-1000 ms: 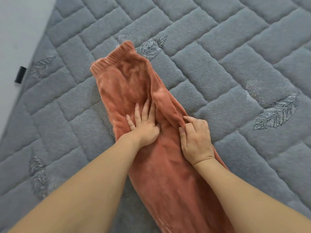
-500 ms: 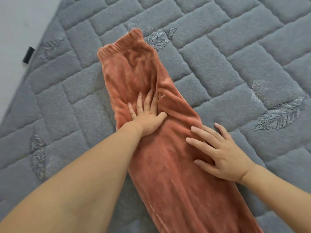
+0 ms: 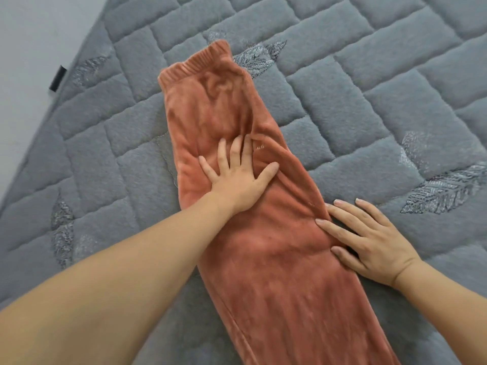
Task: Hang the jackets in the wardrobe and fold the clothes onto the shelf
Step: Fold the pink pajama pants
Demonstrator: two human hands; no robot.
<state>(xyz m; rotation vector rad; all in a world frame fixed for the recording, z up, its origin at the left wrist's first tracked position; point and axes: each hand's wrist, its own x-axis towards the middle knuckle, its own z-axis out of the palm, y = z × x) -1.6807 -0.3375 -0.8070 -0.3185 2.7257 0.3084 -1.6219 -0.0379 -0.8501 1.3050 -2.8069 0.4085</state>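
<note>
Quilt: grey quilted bedcover (image 3: 355, 106) with stitched leaf motifs, under everything.
Trousers: rust-orange fleece trousers (image 3: 263, 259) lie flat on it, folded lengthwise, ribbed waistband (image 3: 195, 64) at the far end, legs running toward the viewer; long axis far-left to near-right.
Left hand: left hand (image 3: 234, 180) presses mid-garment, fingers straight and spread, pointing at the waistband.
Right hand: right hand (image 3: 369, 241) flat on the right edge, fingers apart, nearer the legs' end, so likely to lift them.
</note>
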